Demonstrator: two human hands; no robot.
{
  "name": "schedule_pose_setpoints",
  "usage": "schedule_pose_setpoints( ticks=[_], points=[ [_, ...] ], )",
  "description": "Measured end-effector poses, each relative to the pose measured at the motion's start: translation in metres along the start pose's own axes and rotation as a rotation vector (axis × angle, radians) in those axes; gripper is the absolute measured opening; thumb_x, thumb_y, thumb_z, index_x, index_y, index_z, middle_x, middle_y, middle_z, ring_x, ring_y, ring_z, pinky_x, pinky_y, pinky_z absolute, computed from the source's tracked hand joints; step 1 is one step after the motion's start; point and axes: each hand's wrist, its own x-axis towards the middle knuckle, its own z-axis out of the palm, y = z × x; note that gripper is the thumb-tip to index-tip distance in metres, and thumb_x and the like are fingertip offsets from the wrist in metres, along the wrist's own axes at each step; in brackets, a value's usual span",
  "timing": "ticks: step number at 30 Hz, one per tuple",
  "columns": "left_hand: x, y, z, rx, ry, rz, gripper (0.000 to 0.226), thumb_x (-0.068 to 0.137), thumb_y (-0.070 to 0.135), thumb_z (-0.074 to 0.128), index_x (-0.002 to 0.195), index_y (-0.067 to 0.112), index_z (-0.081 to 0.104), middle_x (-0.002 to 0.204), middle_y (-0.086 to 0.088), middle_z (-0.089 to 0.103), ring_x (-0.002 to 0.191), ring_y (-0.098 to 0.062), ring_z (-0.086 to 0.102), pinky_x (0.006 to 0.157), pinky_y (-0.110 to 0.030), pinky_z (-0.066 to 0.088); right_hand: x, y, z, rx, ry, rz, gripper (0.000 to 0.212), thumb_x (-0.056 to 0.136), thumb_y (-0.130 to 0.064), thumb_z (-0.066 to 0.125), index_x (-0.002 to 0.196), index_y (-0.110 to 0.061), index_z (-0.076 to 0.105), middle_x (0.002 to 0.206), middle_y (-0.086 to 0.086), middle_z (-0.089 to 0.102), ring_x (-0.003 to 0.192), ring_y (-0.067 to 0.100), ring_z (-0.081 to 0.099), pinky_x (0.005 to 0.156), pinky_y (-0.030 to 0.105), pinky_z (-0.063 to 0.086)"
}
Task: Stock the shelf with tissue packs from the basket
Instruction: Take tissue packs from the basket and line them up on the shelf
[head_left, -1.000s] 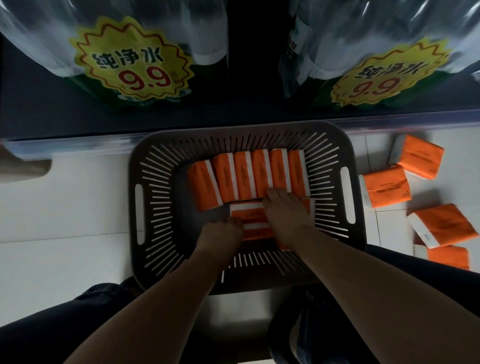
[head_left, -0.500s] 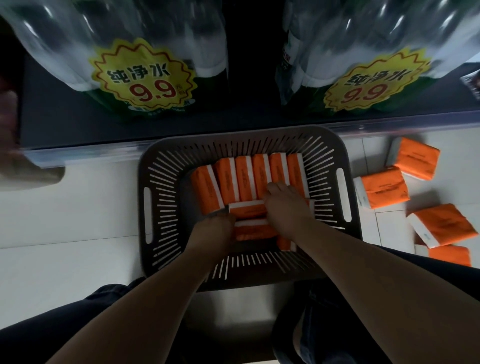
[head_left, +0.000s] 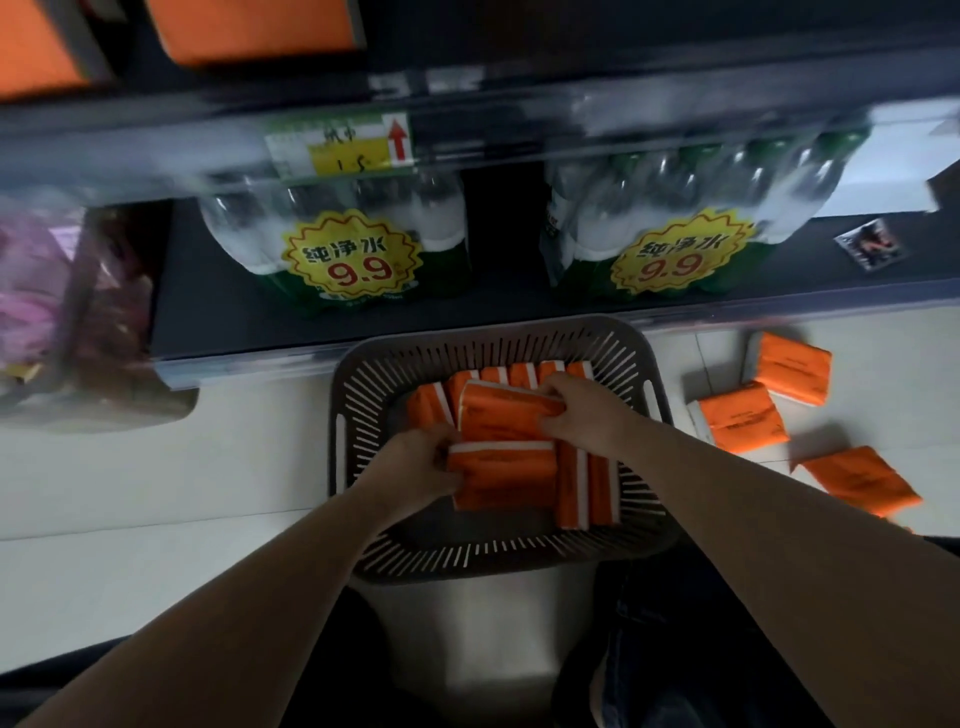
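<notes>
A dark slotted basket (head_left: 358, 415) sits on the pale floor below the shelf, holding several orange tissue packs. My left hand (head_left: 410, 462) grips the left end of one orange pack (head_left: 501, 475) lying flat near the basket's front. My right hand (head_left: 587, 410) grips the right end of a second orange pack (head_left: 504, 415), tilted up just behind it. More packs (head_left: 587, 488) stand on edge beside them, and a row (head_left: 431, 405) stands at the back. On the upper shelf (head_left: 156, 135) lie orange packs (head_left: 254, 26).
Two shrink-wrapped bundles of water bottles (head_left: 353, 244) with yellow 9.9 labels stand on the lower shelf. A price tag (head_left: 337, 145) hangs on the upper shelf's edge. Loose orange packs (head_left: 740, 421) lie on the floor right of the basket. A pinkish bag (head_left: 57, 312) is at the left.
Both hands have lifted a pack each out of the basket's front row. The view has tilted up, so the upper shelf with orange packs shows now.
</notes>
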Motion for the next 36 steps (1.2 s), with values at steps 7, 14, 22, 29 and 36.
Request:
schedule_pose_setpoints(
  ticks=[7, 14, 22, 29, 36],
  points=[
    [-0.025, 0.037, -0.036, -0.339, 0.081, 0.013, 0.028, 0.082, 0.006, 0.070, 0.108, 0.011, 0.062, 0.103, -0.008, 0.071, 0.098, -0.019, 0.068, 0.093, -0.042, 0.053, -0.018, -0.024, -0.034, 0.099, 0.104, -0.062, 0.025, 0.086, -0.023, 0.064, 0.108, -0.023, 0.052, 0.107, 0.002, 0.062, 0.091, 0.013, 0.058, 0.071, 0.023, 0.044],
    [-0.052, 0.077, -0.077, -0.487, 0.228, 0.070, 0.016, 0.090, 0.012, 0.063, 0.105, 0.016, 0.064, 0.102, -0.002, 0.071, 0.096, -0.014, 0.067, 0.081, -0.026, 0.052, -0.049, -0.053, -0.071, 0.224, 0.236, -0.144, 0.023, 0.085, -0.029, 0.065, 0.103, -0.025, 0.051, 0.095, -0.004, 0.060, 0.087, 0.014, 0.061, 0.070, 0.028, 0.051],
    [-0.079, 0.127, -0.102, -0.704, 0.379, 0.169, 0.025, 0.096, 0.024, 0.053, 0.117, 0.014, 0.062, 0.106, -0.006, 0.069, 0.097, -0.021, 0.067, 0.087, -0.037, 0.054, -0.086, -0.092, -0.103, 0.598, 0.267, -0.154, 0.009, 0.090, -0.027, 0.062, 0.099, -0.027, 0.059, 0.102, 0.007, 0.066, 0.091, 0.021, 0.068, 0.079, 0.041, 0.059],
    [-0.087, 0.161, -0.125, -0.870, 0.497, 0.221, 0.015, 0.094, 0.031, 0.057, 0.105, 0.024, 0.066, 0.100, -0.008, 0.070, 0.091, -0.025, 0.068, 0.081, -0.044, 0.057, -0.108, -0.127, -0.129, 0.757, 0.320, -0.175, 0.006, 0.091, -0.023, 0.061, 0.098, -0.023, 0.061, 0.108, 0.010, 0.066, 0.096, 0.022, 0.066, 0.075, 0.036, 0.058],
    [-0.086, 0.190, -0.142, -0.913, 0.567, 0.274, 0.010, 0.094, 0.030, 0.055, 0.097, 0.027, 0.063, 0.095, -0.002, 0.067, 0.086, -0.017, 0.064, 0.074, -0.036, 0.053, -0.118, -0.148, -0.156, 0.896, 0.382, -0.198, 0.022, 0.091, -0.023, 0.060, 0.112, -0.014, 0.060, 0.098, 0.010, 0.064, 0.095, 0.026, 0.062, 0.089, 0.044, 0.051]
  ],
)
